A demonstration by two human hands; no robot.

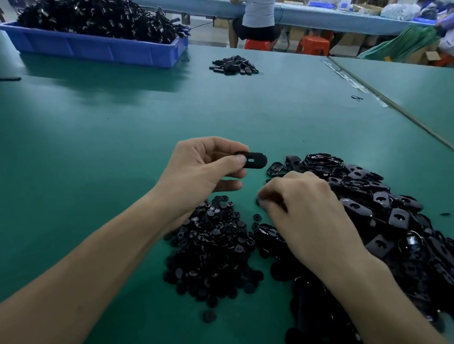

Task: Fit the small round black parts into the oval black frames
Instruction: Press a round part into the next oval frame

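Black oval frame [255,160] pinched by left hand [201,171] — right hand [303,211] perhaps pinching something.

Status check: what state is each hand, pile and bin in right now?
Left hand: pinches an oval frame off the table, slot empty.
Right hand: fingers curled, tips down at the table; grip unclear.
Round parts: loose heap on the table.
Frame heap: loose, right of them.
Far pile: small, lying loose.
Blue bin: heaped over its rim.
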